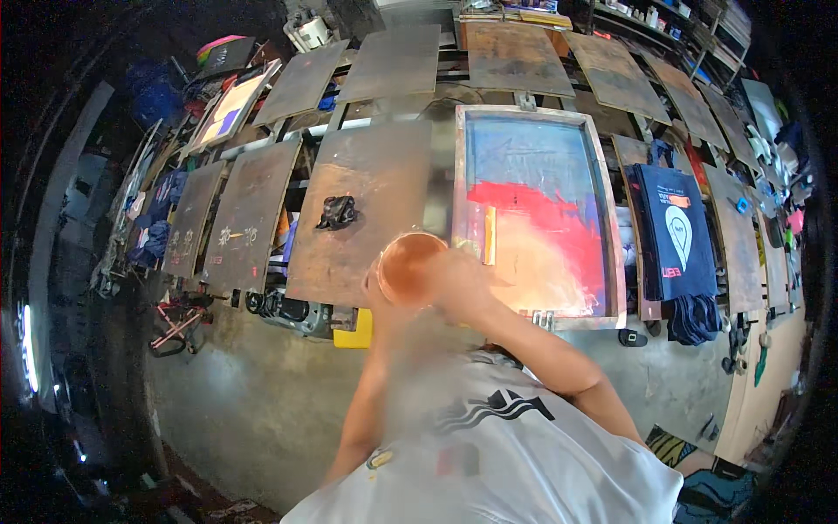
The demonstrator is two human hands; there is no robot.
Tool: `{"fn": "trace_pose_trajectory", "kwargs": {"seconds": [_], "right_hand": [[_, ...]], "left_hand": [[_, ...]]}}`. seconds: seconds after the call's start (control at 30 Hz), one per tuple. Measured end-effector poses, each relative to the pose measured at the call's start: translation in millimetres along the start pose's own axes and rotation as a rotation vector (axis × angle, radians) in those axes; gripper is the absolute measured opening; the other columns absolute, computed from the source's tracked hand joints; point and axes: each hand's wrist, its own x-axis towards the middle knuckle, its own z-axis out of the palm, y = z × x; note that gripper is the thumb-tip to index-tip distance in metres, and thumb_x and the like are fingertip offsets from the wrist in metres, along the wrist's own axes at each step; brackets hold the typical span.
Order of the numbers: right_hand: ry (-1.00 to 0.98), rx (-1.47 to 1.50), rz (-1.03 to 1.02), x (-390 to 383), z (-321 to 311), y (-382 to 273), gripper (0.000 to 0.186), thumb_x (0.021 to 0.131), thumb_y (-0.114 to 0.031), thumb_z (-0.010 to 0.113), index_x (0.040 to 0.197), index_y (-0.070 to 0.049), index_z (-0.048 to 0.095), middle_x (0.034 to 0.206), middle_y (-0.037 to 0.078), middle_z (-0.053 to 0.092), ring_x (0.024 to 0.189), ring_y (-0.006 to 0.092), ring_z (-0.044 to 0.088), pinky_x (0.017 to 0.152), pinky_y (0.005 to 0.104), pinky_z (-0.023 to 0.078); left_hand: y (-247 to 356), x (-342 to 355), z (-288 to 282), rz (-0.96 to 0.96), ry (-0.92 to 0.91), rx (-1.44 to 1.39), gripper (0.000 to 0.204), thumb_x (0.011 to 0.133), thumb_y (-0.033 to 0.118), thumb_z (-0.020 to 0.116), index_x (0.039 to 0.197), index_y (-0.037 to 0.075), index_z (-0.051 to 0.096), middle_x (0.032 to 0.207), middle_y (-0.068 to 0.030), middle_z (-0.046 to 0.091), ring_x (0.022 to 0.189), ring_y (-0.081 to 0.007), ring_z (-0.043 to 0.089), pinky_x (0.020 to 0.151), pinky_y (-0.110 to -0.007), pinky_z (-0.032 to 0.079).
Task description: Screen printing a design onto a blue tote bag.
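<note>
Largest first: dark, stained flat boards (pixel 353 253) stood in rows around the bench, the nearest ones just beyond the person. On the right-hand side of the near row lay a wood-framed rectangular screen (pixel 497 112), tilted slightly in view. Right of it, a dark navy cloth garment with a white drop-shaped print (pixel 681 205) was draped over a board.

Progress, as judged: bright red ink (pixel 559 218) covered a broad, uneven patch of the mesh; the upper part showed blue-grey with no red, so coverage looked partial.

The round, translucent tub of orange-red contents (pixel 410 269) was held up before the body, between screen and central board. The left hand (pixel 375 288) gripped its left side, fingers curled round. The right hand (pixel 461 284) was at the right rim (badly blurred; whether it gripped the tub or something else, could not tell).

Smaller items: a narrow yellow-orange strip (pixel 491 234) on the screen's left part; a crumpled glossy black piece (pixel 338 212) on the central board.
</note>
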Motion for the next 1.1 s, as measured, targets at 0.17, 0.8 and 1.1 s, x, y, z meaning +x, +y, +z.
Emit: {"fn": "trace_pose_trajectory", "kwargs": {"seconds": [0.17, 0.8, 1.1], "right_hand": [[0.029, -0.058, 0.133, -1, -33, 4, 0.01, 0.085, -0.012, 0.061, 0.083, -0.004, 0.067, 0.082, 0.012, 0.067, 0.081, 0.0286, 0.066, 0.076, 0.042, 0.047], [-0.176, -0.363, -0.049, -57, -107, 8, 0.011, 0.075, -0.013, 0.062, 0.078, -0.004, 0.067, 0.071, 0.006, 0.062, 0.074, 0.0199, 0.06, 0.073, 0.036, 0.042], [-0.097, -0.213, -0.12, -82, -114, 14, 0.011, 0.073, -0.014, 0.065, 0.076, -0.004, 0.069, 0.075, 0.009, 0.067, 0.075, 0.0211, 0.064, 0.069, 0.0355, 0.044]], "left_hand": [[13, 4, -2, 0.017, -0.017, 0.017, 0.099, 0.056, 0.017, 0.094, 0.138, 0.003, 0.04, 0.133, -0.0128, 0.048, 0.125, -0.0269, 0.05, 0.105, -0.042, 0.04], [61, 25, 50, 0.561, 0.492, 0.367, 0.084, 0.077, 0.034, 0.08, 0.139, -0.003, 0.038, 0.138, -0.0196, 0.046, 0.132, -0.0369, 0.044, 0.108, -0.05, 0.039], [90, 37, 71, 0.693, 0.471, 0.378, 0.096, 0.071, 0.044, 0.083, 0.139, -0.003, 0.034, 0.14, -0.0207, 0.038, 0.132, -0.0401, 0.04, 0.11, -0.053, 0.04]]}}
